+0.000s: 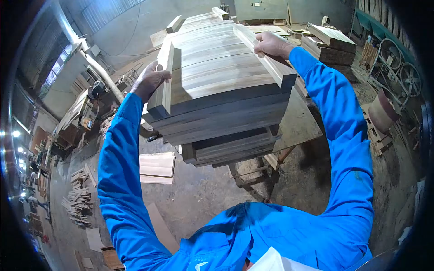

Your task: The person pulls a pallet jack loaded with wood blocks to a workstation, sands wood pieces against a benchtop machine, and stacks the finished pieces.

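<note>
A tall stack of wide wooden boards (217, 67) stands in front of me on a work table (300, 122). Along its left edge lies a wooden strip (163, 86), and my left hand (151, 81) is closed around it. A second strip (266, 58) runs along the right edge, where my right hand (271, 45) grips it from above with the fingers over its side. Two shorter wooden pieces, one at the far left (174, 24) and one at the far right (220, 13), rest on the stack's far end.
Pale panels (157, 167) lie on the floor below left, near a pile of offcuts (78, 203). More stacked boards (330, 43) are at the back right, beside wheeled machinery (398, 63). A white pipe (101, 72) and a bench (74, 113) are at left.
</note>
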### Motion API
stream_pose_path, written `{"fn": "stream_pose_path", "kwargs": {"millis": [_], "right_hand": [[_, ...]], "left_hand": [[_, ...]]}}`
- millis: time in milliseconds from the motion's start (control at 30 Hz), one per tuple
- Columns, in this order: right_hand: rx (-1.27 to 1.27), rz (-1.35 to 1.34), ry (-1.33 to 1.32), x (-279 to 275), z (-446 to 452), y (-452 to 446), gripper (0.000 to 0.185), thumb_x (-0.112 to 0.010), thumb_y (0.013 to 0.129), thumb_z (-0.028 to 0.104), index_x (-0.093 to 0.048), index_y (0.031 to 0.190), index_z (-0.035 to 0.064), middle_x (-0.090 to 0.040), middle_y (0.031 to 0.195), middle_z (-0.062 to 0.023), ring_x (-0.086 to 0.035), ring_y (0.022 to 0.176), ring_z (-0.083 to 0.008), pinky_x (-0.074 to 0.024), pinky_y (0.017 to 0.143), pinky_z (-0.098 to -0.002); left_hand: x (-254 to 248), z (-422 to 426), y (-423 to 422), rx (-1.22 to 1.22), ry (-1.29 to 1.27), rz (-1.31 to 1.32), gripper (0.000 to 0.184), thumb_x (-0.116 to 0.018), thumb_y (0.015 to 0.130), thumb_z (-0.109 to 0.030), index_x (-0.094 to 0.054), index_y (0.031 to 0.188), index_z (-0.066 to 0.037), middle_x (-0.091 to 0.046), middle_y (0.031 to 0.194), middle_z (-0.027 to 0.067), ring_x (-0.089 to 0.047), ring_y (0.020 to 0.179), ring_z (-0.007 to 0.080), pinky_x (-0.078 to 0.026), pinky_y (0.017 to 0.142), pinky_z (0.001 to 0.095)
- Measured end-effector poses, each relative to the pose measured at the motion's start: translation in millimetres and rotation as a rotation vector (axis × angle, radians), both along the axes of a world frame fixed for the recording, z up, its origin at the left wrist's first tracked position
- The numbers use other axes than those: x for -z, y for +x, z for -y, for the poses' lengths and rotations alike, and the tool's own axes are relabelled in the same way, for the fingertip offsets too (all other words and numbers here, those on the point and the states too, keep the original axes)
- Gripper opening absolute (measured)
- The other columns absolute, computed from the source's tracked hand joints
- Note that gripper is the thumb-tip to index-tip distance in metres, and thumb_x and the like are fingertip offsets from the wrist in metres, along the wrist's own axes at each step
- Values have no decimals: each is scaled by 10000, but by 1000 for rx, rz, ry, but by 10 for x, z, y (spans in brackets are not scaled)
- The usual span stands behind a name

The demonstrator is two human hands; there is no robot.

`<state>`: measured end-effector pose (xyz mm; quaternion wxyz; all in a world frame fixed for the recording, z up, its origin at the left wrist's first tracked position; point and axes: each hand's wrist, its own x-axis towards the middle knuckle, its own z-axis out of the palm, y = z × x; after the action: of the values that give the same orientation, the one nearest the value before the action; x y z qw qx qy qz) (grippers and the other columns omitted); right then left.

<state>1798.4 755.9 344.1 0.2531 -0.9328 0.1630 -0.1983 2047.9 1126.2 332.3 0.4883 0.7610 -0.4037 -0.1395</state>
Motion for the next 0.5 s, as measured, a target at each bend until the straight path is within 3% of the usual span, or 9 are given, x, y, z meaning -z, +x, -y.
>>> {"fn": "stream_pose_path", "kwargs": {"millis": [67,167,200,233,267,300,400,433,500], "right_hand": [[-26,47,105,26,-9,-6,246,-732,757,218,-729,824,-18,-708,777,-141,-667,746,-230,-518,709,-389],[-112,51,-2,61,167,55,245,-721,802,227,-741,837,-15,-724,727,-81,-668,715,-160,-517,676,-363],[-115,46,39,81,206,68,263,-725,815,236,-734,860,-22,-705,733,-79,-657,716,-156,-511,667,-352],[-128,76,82,98,190,43,284,-721,837,243,-726,918,-30,-682,759,-67,-641,717,-149,-504,660,-344],[-116,33,34,4,79,-44,328,-720,879,277,-724,995,-30,-682,798,-55,-634,731,-143,-505,674,-339],[-105,-9,-14,-94,-37,-132,372,-719,921,310,-722,1073,-30,-683,837,-43,-627,745,-138,-506,689,-335],[-73,50,4,-101,-69,-291,597,-700,965,456,-669,1301,-36,-683,1208,-145,-616,1177,-220,-454,1047,-339],[-65,40,-1,-99,-118,-344,675,-702,961,476,-619,1369,-55,-659,1288,-180,-595,1254,-258,-434,1095,-348],[-52,23,-2,-89,-251,-441,756,-704,958,496,-570,1437,-73,-635,1369,-215,-574,1330,-296,-414,1144,-356]], "left_hand": [[-12,-14,-16,-26,37,37,452,-760,830,-165,-621,1225,3,-601,888,35,-582,774,118,-476,683,289],[-229,-75,-331,-117,81,24,523,-804,859,-263,-618,1264,10,-611,942,43,-593,811,132,-502,705,316],[2,-140,189,79,-71,-202,612,-814,900,-370,-602,1323,18,-650,1041,52,-625,903,150,-541,785,329],[-114,-229,-207,-87,-128,-121,645,-777,952,-418,-582,1380,23,-672,1199,80,-648,1042,165,-545,909,312],[-113,-266,-138,20,-199,-59,723,-755,976,-431,-510,1488,17,-642,1345,129,-627,1176,195,-516,1017,314],[-62,-458,-155,-13,-189,-73,723,-755,976,-431,-510,1488,17,-642,1345,129,-627,1176,195,-516,1017,314],[17,-924,-358,40,-182,136,981,-748,954,-546,-315,1618,33,-449,1593,257,-482,1460,299,-435,1183,377],[54,-1029,-668,100,-285,141,1111,-798,883,-599,-306,1598,95,-415,1596,330,-452,1478,400,-407,1210,457],[269,-1117,-979,58,-225,381,1076,-805,880,-573,-339,1578,100,-414,1586,345,-438,1484,425,-415,1208,483]]}}
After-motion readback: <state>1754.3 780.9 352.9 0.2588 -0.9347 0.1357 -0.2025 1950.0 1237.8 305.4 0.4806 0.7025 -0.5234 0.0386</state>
